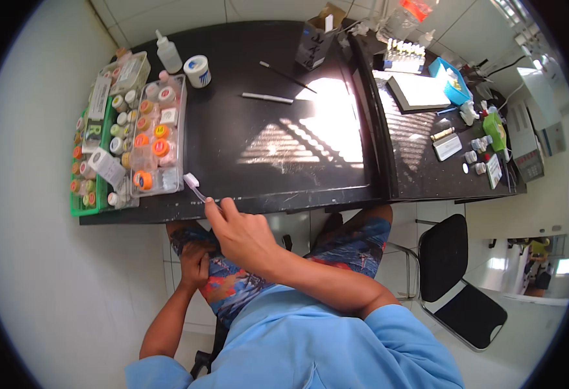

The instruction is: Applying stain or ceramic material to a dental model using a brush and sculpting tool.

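- While the black desk (216, 152) is bearing a clear tray (182, 139),
- the left hand (195, 264) is lying farther off, closure unclear;
- the right hand (244, 236) is pinching the toothbrush (192, 182), whose long axis is slanting up-left, head ending just beside the tray.

You wear a light-blue shirt (291, 337) whose cloth gathers in soft folds across the front. Its left sleeve (158, 373) and right sleeve (414, 334) are short and loose, the same blue as the rest. Your patterned shorts (355, 243) are dark blue, printed with irregular patches of red, orange and paler blue, and their legs end near your knees. Your right hand (248, 240) and left hand (195, 264) are bare, as are your forearms (300, 272).
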`<state>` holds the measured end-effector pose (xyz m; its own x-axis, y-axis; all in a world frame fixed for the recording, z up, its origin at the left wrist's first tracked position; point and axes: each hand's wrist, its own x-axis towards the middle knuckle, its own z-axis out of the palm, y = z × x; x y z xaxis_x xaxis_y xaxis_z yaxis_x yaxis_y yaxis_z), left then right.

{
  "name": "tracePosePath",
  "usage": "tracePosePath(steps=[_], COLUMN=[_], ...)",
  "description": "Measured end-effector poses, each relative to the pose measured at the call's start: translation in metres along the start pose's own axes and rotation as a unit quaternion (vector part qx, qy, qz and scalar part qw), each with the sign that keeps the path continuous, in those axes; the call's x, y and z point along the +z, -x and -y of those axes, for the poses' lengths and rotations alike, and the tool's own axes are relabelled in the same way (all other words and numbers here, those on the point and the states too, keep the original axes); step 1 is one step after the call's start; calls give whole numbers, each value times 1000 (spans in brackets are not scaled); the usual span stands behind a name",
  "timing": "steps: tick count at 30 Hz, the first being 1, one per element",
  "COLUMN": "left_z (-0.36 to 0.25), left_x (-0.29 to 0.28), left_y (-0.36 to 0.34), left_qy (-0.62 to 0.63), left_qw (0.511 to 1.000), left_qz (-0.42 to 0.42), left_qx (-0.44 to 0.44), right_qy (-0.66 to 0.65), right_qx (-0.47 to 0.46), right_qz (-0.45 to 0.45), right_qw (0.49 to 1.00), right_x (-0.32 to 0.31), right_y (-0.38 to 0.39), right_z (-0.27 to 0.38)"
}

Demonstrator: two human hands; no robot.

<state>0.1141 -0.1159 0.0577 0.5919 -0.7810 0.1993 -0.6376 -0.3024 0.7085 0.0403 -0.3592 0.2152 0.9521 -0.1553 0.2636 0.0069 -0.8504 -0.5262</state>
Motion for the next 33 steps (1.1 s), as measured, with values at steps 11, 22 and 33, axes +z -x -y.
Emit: tracePosePath(steps=[11,22,33], left_z=[3,-56,-186], left_x=[2,8,4], left_y=[-5,-42,-127], left_qy=[8,44,216], left_qw=[1000,998,965], left_qz=[-20,45,-144], left_qx=[-12,-8,36], right_qy=[121,39,-1], right_qx=[222,112,158], right_qz=[-118,-30,-186], right_qw=[960,992,970], right_x=[-102,-27,-117], right_y=[41,15,73], right_z=[-112,-36,-83])
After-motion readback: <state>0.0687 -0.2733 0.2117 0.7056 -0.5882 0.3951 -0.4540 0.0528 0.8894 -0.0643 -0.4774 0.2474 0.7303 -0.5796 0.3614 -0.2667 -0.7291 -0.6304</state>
